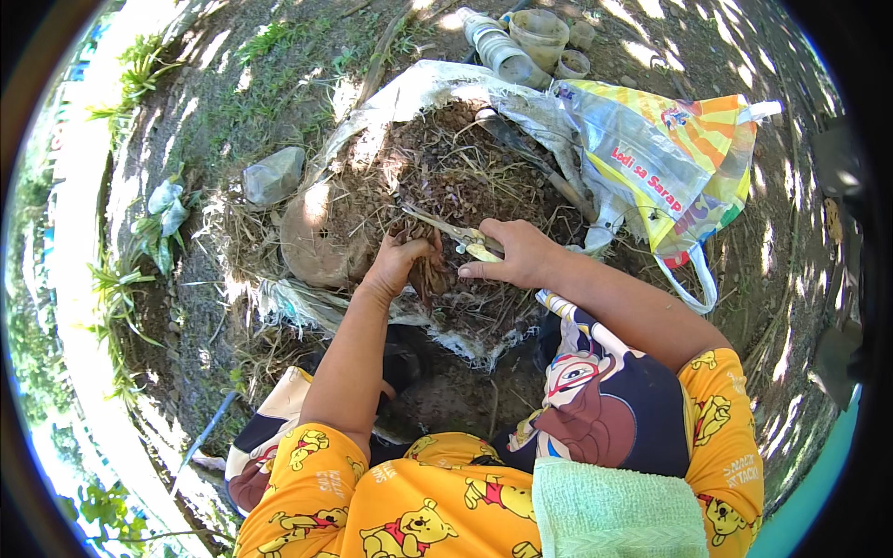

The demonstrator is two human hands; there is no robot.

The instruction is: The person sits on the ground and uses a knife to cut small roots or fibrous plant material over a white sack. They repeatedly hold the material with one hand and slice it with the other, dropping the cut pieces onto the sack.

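My left hand grips a bunch of dry brown leaves over an opened white woven sack. My right hand is closed around the pale yellow handles of pruning shears. The blades point up and left, just above the leaf bunch; whether they touch it I cannot tell. Beneath both hands, dark soil mixed with dry grass and plant scraps is heaped on the sack. To the left of my left hand lies a rounded brown object, partly covered by straw.
A long narrow tool lies along the heap's right side. Beyond it rests a printed yellow plastic bag. Stacked plastic pots lie at the top. A clear plastic bag and a leafy plant are on the left.
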